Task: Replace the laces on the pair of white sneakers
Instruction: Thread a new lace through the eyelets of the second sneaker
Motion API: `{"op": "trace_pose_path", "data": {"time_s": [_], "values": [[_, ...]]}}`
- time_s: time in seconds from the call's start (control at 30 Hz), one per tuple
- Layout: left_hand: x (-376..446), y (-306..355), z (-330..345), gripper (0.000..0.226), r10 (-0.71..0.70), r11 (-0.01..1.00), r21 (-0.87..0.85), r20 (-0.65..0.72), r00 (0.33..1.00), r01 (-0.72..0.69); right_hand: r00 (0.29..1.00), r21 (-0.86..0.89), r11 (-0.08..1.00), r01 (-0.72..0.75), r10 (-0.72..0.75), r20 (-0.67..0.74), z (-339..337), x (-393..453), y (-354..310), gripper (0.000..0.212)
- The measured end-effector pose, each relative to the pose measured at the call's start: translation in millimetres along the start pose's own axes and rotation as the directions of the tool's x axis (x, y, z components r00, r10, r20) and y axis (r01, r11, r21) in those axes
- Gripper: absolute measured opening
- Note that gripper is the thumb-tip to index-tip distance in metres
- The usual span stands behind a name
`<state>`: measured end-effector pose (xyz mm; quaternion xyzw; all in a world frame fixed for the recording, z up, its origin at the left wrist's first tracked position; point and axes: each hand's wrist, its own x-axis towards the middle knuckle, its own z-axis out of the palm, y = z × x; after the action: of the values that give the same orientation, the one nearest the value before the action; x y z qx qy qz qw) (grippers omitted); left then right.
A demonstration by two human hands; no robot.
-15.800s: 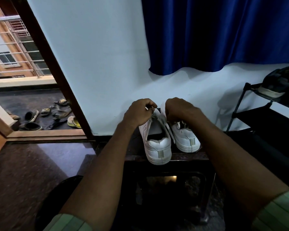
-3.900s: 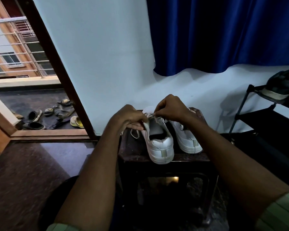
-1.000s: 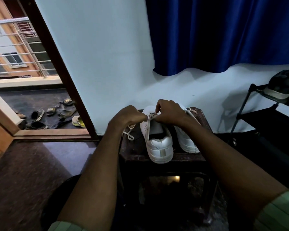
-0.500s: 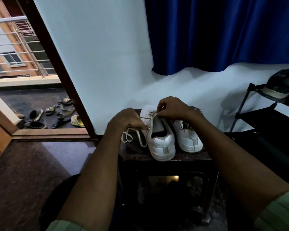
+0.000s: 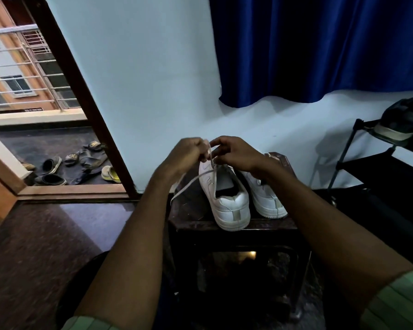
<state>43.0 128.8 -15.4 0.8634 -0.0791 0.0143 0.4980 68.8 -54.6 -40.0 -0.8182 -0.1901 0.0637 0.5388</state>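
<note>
Both hands have risen: left hand (image 5: 185, 153) and right hand (image 5: 234, 151) each pinch the lace (image 5: 210, 163), apparently drawing it through the left sneaker (image 5: 224, 194)

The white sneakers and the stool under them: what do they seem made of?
Left sneaker and right sneaker: smooth leather or synthetic, judging by the matte sheen and stitched heel panels. Stool: dark glossy surface with moulded edges, probably plastic, possibly lacquered wood.
</note>
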Motion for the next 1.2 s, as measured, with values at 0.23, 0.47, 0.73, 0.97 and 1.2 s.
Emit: {"op": "trace_pose_path", "data": {"time_s": [0.23, 0.47, 0.73, 0.97, 1.2], "values": [[9, -8, 2, 0.036, 0.006, 0.994, -0.102, -0.214, 0.977, -0.028, 0.937, 0.405, 0.914, -0.008, 0.149, -0.317, -5, 0, -13, 0.014], [12, -12, 8, 0.03, 0.136, 0.972, 0.221, -0.223, 0.965, -0.086, 0.956, 0.001, 0.998, 0.058, -0.055, -0.287, -9, 2, 0, 0.025], [10, -6, 10, 0.04, 0.054, 0.999, 0.009, -0.192, 0.98, -0.053, 0.824, -0.144, 0.989, -0.033, -0.054, -0.564, -13, 7, 4, 0.023], [13, 0, 7, 0.025, -0.101, 0.837, -0.542, -0.02, 0.995, 0.074, 0.92, -0.527, 0.85, -0.021, -0.191, -0.343, -20, 2, 8, 0.051], [7, 2, 8, 0.031, -0.102, 0.928, -0.358, 0.027, 0.994, 0.105, 0.891, -0.549, 0.819, 0.167, -0.364, -0.272, -3, 8, 1, 0.014]]}}
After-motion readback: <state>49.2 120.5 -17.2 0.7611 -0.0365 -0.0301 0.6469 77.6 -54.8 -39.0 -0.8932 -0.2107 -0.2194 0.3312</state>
